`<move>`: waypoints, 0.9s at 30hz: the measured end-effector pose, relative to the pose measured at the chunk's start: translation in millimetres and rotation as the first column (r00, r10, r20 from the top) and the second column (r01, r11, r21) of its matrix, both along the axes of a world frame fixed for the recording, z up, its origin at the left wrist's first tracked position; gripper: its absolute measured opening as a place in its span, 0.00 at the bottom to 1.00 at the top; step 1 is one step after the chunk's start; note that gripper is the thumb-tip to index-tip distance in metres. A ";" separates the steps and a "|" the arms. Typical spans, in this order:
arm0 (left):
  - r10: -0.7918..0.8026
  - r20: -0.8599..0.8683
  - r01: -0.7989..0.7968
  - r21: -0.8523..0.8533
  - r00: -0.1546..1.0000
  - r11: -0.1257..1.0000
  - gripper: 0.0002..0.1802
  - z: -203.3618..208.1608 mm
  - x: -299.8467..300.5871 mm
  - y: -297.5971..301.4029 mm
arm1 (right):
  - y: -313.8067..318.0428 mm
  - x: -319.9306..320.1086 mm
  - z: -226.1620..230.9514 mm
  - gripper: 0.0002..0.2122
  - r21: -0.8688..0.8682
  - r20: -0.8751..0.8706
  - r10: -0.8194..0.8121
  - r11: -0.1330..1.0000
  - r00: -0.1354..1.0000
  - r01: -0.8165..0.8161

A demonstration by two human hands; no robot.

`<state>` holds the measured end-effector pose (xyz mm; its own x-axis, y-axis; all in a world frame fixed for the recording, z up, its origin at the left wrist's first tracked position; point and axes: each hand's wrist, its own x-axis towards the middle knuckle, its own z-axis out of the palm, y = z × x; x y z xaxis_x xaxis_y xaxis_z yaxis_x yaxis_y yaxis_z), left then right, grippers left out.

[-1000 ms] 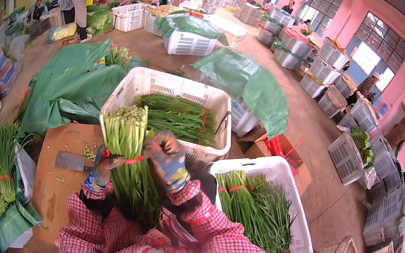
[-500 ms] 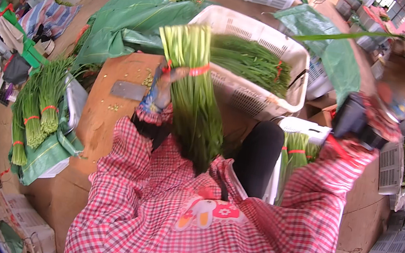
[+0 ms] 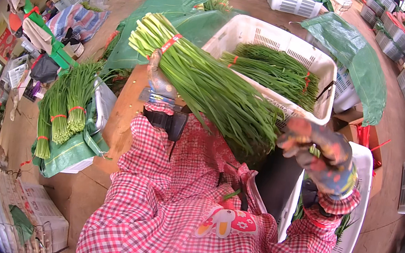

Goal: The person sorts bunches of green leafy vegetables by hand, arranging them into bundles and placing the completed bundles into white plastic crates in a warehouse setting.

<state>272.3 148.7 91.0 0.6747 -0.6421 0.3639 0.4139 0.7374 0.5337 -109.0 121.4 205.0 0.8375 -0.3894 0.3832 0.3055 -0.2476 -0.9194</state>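
My left hand (image 3: 158,76), gloved, grips a banded bunch of chives (image 3: 213,89) near its red band. The bunch tilts across my lap, pale cut ends at the upper left and leaf tips toward the lower right. Close to those tips is my right hand (image 3: 318,150), in a patterned, stained glove; its fingers are slightly bent and apart, with nothing visible in them. Beyond the bunch, a white crate (image 3: 273,30) holds more chives (image 3: 277,70) with red bands. Under my left wrist, a metal plate (image 3: 146,94) lies on a wooden board (image 3: 125,108).
Several banded bunches (image 3: 67,112) rest on a green sheet (image 3: 66,159) to the left. A white crate (image 3: 362,169) stands beside my right forearm, next to a cardboard box (image 3: 359,132) with red strips. Green tarp (image 3: 176,19) lies behind the board.
My right hand came down from the upper right toward the leaf tips; the long leaf it held is gone from it. The bunch in my left hand swung from near upright to slanting rightward.
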 end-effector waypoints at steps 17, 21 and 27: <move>-0.187 0.155 0.201 -0.075 0.970 0.977 0.12 22.4 -65.4 -0.8 | -1.6 124.2 -42.6 0.12 -0.408 0.002 -0.542 0.767 0.840 0.496; -0.174 0.105 0.178 -0.038 0.979 0.983 0.18 8.1 -63.4 -2.2 | -2.1 129.6 -38.3 0.09 -0.359 -0.093 -0.555 0.793 0.826 0.492; -0.143 0.180 0.141 0.024 0.973 0.990 0.22 -15.7 -57.9 -6.3 | -18.1 137.2 -60.9 0.05 -0.211 0.098 -0.470 0.852 0.877 0.480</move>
<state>214.4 142.4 75.3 0.4999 -0.7314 0.4638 0.4104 0.6716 0.6169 28.2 103.3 144.1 0.5537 -0.6365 0.5369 0.1348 -0.5677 -0.8121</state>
